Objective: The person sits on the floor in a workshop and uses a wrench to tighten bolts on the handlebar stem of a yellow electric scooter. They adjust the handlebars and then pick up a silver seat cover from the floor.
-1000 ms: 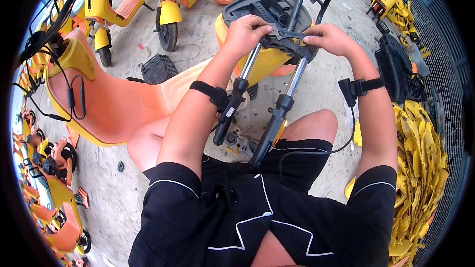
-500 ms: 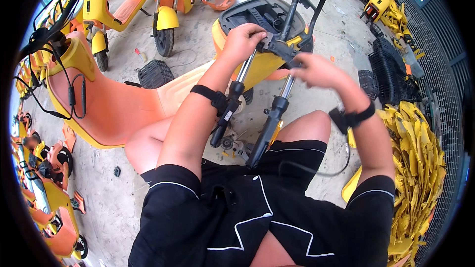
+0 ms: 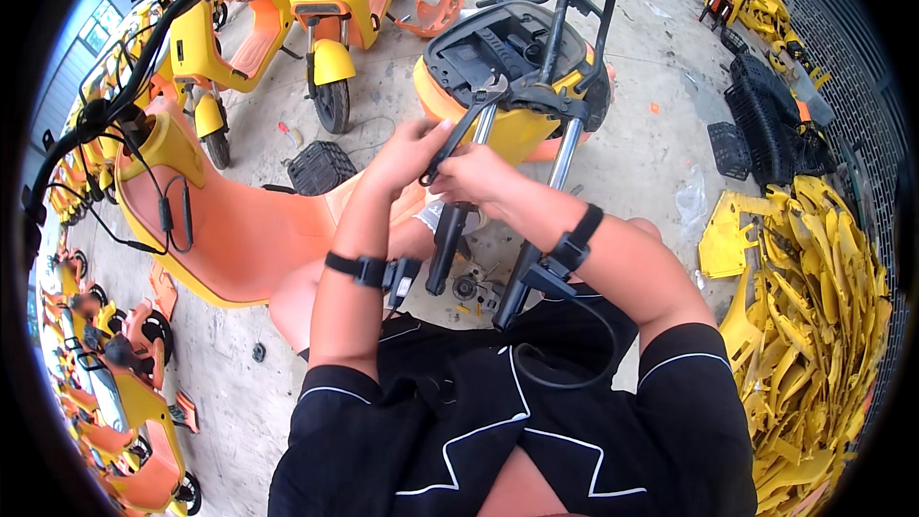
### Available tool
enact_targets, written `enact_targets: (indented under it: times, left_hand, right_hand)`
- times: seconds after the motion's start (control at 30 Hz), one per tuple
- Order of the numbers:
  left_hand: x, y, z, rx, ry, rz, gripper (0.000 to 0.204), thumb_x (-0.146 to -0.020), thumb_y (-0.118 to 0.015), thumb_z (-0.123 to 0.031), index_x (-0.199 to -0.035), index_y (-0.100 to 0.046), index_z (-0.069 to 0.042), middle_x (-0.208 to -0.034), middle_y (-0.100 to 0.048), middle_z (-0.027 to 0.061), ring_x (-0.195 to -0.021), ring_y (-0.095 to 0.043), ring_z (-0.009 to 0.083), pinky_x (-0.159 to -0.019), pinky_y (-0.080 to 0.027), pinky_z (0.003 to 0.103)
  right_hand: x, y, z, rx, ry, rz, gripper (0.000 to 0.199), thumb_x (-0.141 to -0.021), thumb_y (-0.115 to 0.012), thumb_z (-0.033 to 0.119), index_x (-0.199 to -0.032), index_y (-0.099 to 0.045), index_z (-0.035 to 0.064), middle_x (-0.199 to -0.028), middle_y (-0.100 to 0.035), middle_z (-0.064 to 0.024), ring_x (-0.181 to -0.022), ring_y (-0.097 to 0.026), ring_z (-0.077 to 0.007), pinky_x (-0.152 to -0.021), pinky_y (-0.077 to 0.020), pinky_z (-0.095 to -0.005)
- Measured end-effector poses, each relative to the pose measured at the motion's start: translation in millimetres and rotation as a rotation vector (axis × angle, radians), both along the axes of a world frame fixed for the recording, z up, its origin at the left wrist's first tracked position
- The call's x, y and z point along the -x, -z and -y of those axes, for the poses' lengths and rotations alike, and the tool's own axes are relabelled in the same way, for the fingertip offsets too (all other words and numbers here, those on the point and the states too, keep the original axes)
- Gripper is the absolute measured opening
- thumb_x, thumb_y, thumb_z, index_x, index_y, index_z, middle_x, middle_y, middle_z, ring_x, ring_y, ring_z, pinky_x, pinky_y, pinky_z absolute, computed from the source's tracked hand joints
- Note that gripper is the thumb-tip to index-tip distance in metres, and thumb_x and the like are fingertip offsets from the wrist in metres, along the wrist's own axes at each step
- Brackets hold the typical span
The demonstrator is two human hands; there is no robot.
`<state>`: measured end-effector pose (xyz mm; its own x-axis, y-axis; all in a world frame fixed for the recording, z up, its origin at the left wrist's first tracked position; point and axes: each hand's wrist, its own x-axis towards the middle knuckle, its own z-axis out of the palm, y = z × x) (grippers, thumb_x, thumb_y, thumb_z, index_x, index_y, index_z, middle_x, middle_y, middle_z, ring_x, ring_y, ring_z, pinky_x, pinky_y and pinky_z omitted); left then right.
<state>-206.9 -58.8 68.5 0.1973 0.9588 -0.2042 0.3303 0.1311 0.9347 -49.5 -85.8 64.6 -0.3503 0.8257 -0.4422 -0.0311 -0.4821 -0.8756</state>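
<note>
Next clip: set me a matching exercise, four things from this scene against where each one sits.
Things:
1. wrench
2. pile of yellow panels
3. black crate
4. fork

Places:
A. along the person's right side
B. on the ground beside an upright scooter's front wheel
C. gripped in both hands
D. running down between the forearms

Pairs: 1-C, 2-A, 3-B, 4-D

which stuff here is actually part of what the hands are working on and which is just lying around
In use:
- left hand
- right hand
- wrench
- front fork

Lying about:
- yellow panel pile
- black baskets
- parked yellow scooters
- black crate
</note>
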Motion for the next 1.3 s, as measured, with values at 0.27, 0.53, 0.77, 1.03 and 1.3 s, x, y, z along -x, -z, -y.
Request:
enact_targets:
  times: [0.27,0.53,0.77,1.03,1.3]
  left_hand:
    - [35.7,18.2,13.9,0.285,-0.197,0.447,0.022,-0.106,-0.056,-0.023,-0.115,-0.062,-0.003,-0.090,-0.068,0.0042,-0.077,-0.068,0.0169,-0.069,-0.060,0.028]
    - [48.2,29.0,-75.9,0.173,-0.371,0.367,0.018,-0.104,-0.059,-0.020,-0.108,-0.060,-0.002,-0.087,-0.064,0.0060,-0.073,-0.065,0.0186,-0.067,-0.058,0.031]
    - [7.5,-7.7,-176.0,-0.005,-0.412,0.228,0.022,-0.103,-0.056,-0.014,-0.111,-0.061,0.005,-0.094,-0.067,0.0118,-0.074,-0.068,0.0194,-0.068,-0.061,0.033]
    - [-108.6,-40.9,-245.8,-0.026,-0.166,-0.124,0.019,-0.089,-0.074,-0.010,-0.101,-0.068,0.004,-0.085,-0.068,0.0085,-0.073,-0.067,0.0179,-0.064,-0.054,0.033]
    - [-198.7,-70.9,-171.3,-0.625,0.262,-0.421,0.055,-0.086,-0.061,-0.008,-0.139,-0.054,0.004,-0.126,-0.065,0.0295,-0.119,-0.062,0.0416,-0.101,-0.050,0.043]
  right_hand:
    - [43.9,14.3,-28.2,-0.144,0.127,0.054,0.020,-0.097,-0.059,0.012,-0.108,-0.065,-0.0037,-0.101,-0.069,-0.0112,-0.081,-0.069,-0.0175,-0.064,-0.0544,-0.0309]
    - [-60.6,-46.2,20.8,-0.059,-0.091,-0.197,0.029,-0.097,-0.063,0.019,-0.117,-0.061,-0.0017,-0.105,-0.068,-0.0104,-0.085,-0.067,-0.0172,-0.067,-0.0502,-0.0276]
    - [-205.7,-36.2,90.3,-0.130,0.336,-0.174,0.023,-0.098,-0.063,0.020,-0.111,-0.063,0.0015,-0.101,-0.069,-0.0089,-0.077,-0.062,-0.0127,-0.067,-0.0491,-0.0267]
    - [-291.4,10.4,155.2,-0.114,0.849,-0.163,0.017,-0.098,-0.059,0.015,-0.111,-0.061,0.0032,-0.093,-0.067,-0.0063,-0.071,-0.058,-0.0121,-0.065,-0.0446,-0.0274]
    - [-284.1,12.0,154.7,-0.200,0.860,-0.124,0.016,-0.099,-0.058,0.014,-0.110,-0.060,0.0027,-0.092,-0.066,-0.0054,-0.070,-0.057,-0.0113,-0.064,-0.0438,-0.0262]
